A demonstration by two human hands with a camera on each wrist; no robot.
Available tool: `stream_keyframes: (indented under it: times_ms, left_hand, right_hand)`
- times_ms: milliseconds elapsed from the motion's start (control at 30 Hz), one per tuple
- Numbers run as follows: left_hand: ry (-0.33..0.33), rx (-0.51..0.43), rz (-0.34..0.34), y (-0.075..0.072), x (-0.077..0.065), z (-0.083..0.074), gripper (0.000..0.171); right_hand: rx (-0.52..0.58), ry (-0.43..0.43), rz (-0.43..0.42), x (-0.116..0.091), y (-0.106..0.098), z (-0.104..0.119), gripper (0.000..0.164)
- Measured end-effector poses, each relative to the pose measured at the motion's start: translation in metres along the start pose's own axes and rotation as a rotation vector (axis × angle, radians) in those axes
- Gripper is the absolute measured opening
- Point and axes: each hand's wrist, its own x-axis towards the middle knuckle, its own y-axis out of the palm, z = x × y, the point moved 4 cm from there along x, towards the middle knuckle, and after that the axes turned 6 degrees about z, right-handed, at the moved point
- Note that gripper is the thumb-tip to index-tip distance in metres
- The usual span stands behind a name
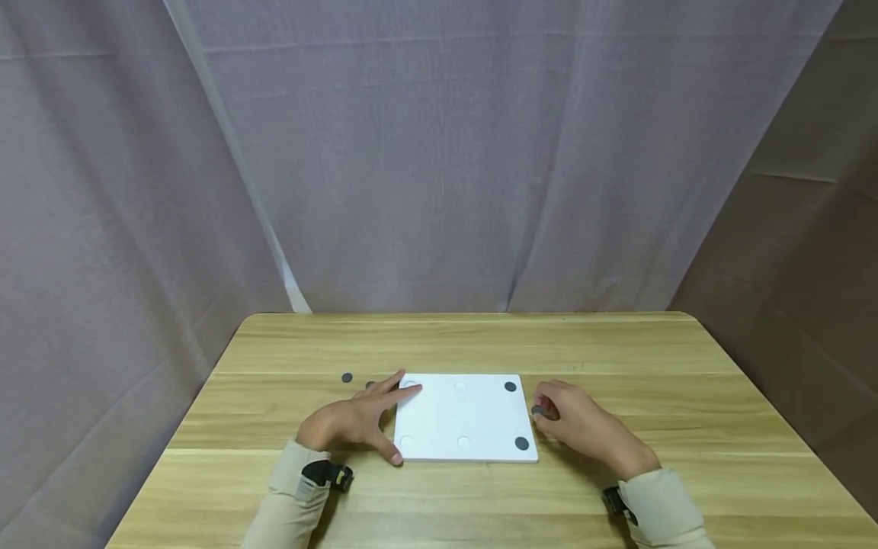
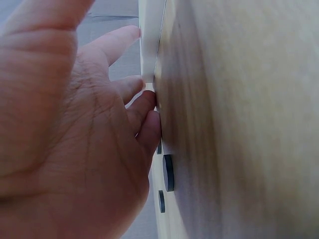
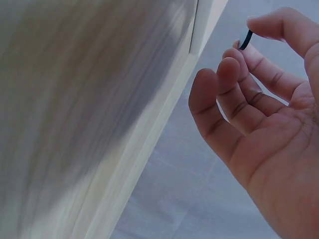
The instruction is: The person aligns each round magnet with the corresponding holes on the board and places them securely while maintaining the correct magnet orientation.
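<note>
A white board (image 1: 463,418) with shallow round recesses lies flat on the table. Dark discs sit at its upper right corner (image 1: 511,386) and lower right corner (image 1: 522,443). Spread along the board's left side, my left hand (image 1: 353,422) touches its edge and top with outstretched fingers. Just off the right edge, my right hand (image 1: 583,423) pinches a small dark disc (image 3: 245,40) between thumb and fingertip, its other fingers loosely bent. Past the left hand, more dark discs rest on the table, one in plain sight (image 1: 347,377) and one partly covered by the fingers (image 1: 370,384).
The wooden table (image 1: 617,358) reaches back to a grey curtain (image 1: 411,168), with more cloth hanging at both sides. In the left wrist view, several dark discs (image 2: 168,173) lie on the tabletop below the left fingers.
</note>
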Motion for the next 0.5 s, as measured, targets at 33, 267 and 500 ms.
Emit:
stream_keyframes:
  times_ms: [33,267,500]
  left_hand:
    - [0.001,-0.001,0.000,0.000,0.000,0.000,0.122]
    - [-0.011,-0.003,0.001,0.000,-0.001,-0.001,0.122]
    - [-0.019,0.008,-0.004,0.001,-0.001,-0.002,0.122]
  right_hand:
    - [-0.001,-0.011,-0.001,0.001,0.001,0.001,0.013]
    - [0.018,-0.047,0.031,0.003,0.008,0.009,0.015]
    - [0.055,-0.077,0.090,0.004,0.016,0.017,0.015]
